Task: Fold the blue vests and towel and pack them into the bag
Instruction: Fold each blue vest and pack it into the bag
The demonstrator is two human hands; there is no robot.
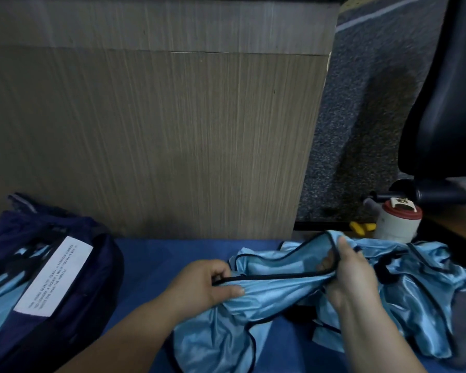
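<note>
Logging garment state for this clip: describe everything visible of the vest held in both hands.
The vest is light blue, shiny, satin-like fabric with dark piping along its edges. It is unfolded and crumpled, its upper edge stretched between the left hand, which pinches the piping, and the right hand, which grips the other end. Its lower part lies on the blue surface, beside more blue vests.

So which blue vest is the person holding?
The front vest, stretched between the left hand and the right hand, which both grip its black-trimmed edge. The other vests lie heaped to its right or sit inside the dark bag.
</note>
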